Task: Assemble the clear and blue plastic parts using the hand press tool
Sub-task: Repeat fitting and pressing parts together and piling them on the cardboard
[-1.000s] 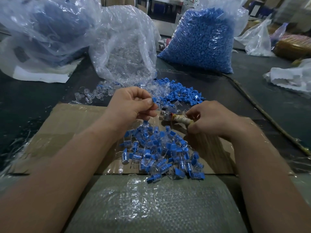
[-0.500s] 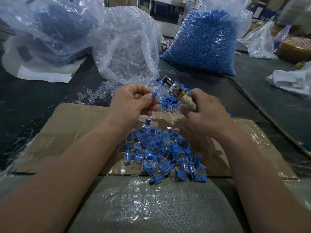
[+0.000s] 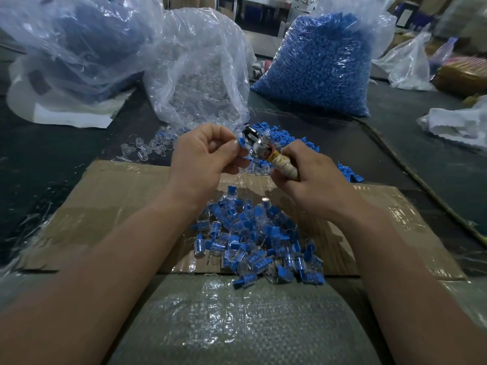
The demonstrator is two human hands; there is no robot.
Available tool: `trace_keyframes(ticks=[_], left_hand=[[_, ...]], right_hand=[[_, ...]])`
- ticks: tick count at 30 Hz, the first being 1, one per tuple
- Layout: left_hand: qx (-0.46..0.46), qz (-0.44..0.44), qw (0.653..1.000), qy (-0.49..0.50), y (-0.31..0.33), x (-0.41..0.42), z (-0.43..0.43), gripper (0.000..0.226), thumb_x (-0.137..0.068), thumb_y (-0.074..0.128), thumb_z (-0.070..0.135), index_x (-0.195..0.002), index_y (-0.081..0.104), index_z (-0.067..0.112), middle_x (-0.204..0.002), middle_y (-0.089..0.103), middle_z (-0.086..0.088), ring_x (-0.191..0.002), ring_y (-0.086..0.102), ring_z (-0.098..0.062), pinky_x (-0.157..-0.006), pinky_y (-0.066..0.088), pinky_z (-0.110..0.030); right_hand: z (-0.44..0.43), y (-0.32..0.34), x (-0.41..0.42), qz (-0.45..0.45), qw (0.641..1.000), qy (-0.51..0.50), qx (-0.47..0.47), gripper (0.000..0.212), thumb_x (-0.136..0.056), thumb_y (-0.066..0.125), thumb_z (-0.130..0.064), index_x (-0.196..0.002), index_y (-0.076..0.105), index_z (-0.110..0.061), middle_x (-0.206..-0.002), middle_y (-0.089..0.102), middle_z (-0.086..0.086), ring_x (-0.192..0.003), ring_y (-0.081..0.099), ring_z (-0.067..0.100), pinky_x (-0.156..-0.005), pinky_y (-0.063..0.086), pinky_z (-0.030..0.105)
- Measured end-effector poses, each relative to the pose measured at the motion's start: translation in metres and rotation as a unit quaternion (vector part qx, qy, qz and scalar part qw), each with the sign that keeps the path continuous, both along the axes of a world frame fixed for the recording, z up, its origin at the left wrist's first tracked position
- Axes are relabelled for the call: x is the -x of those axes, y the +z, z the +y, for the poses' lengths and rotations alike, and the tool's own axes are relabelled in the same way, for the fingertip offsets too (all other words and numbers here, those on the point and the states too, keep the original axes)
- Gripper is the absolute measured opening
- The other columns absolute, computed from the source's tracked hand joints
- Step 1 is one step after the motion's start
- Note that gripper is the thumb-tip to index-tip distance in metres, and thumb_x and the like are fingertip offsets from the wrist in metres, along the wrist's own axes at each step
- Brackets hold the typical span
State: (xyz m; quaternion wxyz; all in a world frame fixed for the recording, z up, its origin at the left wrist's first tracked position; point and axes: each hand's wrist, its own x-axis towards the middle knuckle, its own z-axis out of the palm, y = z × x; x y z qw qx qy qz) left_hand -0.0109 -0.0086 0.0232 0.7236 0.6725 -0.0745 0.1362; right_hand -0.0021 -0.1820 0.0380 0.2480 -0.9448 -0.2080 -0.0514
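My left hand [image 3: 208, 154] pinches a small blue plastic part [image 3: 241, 141] between thumb and forefinger. My right hand [image 3: 305, 175] grips the hand press tool [image 3: 266, 151] by its tape-wrapped handle, with the metal head tilted up and left, right beside the blue part. A pile of joined clear and blue parts [image 3: 255, 238] lies on the cardboard sheet [image 3: 110, 206] below my hands. Loose blue parts [image 3: 284, 135] and loose clear parts [image 3: 142, 148] lie on the dark table beyond my hands.
A bag of clear parts [image 3: 200, 83] stands behind my hands, and a full bag of blue parts [image 3: 321, 64] at back right. Crumpled plastic bags [image 3: 73, 48] sit at back left. A woven sack [image 3: 237, 325] lies at the near edge. A cord [image 3: 411, 175] runs along the right.
My right hand lifted the tool from lying low by the pile, swung its head upward and brought it to the blue part. My left hand rose slightly, still pinching the part.
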Motion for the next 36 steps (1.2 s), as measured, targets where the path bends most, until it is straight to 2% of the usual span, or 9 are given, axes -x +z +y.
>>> trace_keyframes(ticks=[15,22,28,32,36], left_hand=[[-0.003,0.011,1.0,-0.002,0.0,0.0,-0.002,0.022,-0.088,0.051,-0.007,-0.077,0.053,0.012,-0.055,0.066,0.008,-0.053,0.064,-0.005,-0.052,0.051,-0.016],[-0.03,0.009,0.999,0.024,0.001,0.004,-0.005,0.02,-0.089,0.053,-0.004,-0.076,0.052,0.012,-0.065,0.063,-0.001,-0.052,0.063,-0.005,-0.051,0.051,-0.017],[-0.038,0.019,0.999,0.034,0.001,0.004,-0.004,0.021,-0.089,0.053,-0.003,-0.076,0.052,0.014,-0.064,0.062,-0.001,-0.05,0.062,-0.004,-0.051,0.051,-0.018],[-0.038,0.019,0.998,0.042,0.001,0.005,-0.003,0.021,-0.089,0.054,-0.002,-0.075,0.052,0.014,-0.062,0.062,0.001,-0.049,0.061,-0.004,-0.051,0.051,-0.019],[-0.04,0.014,0.998,0.047,0.002,0.005,-0.003,0.02,-0.088,0.055,-0.001,-0.076,0.053,0.014,-0.064,0.063,0.0,-0.051,0.062,-0.004,-0.051,0.051,-0.017]], right_hand=[[0.001,0.0,0.0,-0.013,0.999,0.008,0.034,0.015,-0.09,0.053,-0.031,-0.089,0.042,-0.021,-0.074,0.045,-0.012,-0.065,0.041,0.004,-0.054,0.03,0.024],[0.007,-0.001,0.0,-0.031,0.999,-0.007,0.034,0.014,-0.088,0.055,-0.024,-0.082,0.043,-0.022,-0.069,0.047,-0.006,-0.069,0.048,0.019,-0.059,0.037,0.031],[0.009,-0.002,-0.001,-0.019,0.999,-0.013,0.033,0.019,-0.087,0.056,-0.021,-0.078,0.04,-0.027,-0.066,0.045,-0.011,-0.062,0.043,0.005,-0.055,0.033,0.028],[0.011,-0.004,0.0,-0.025,0.999,-0.029,0.036,0.015,-0.086,0.056,-0.02,-0.079,0.044,-0.026,-0.068,0.05,-0.009,-0.065,0.048,0.009,-0.056,0.038,0.027],[0.011,-0.004,0.0,-0.043,0.998,-0.029,0.039,0.015,-0.085,0.057,-0.02,-0.08,0.045,-0.026,-0.066,0.048,-0.01,-0.063,0.047,0.01,-0.053,0.034,0.025]])
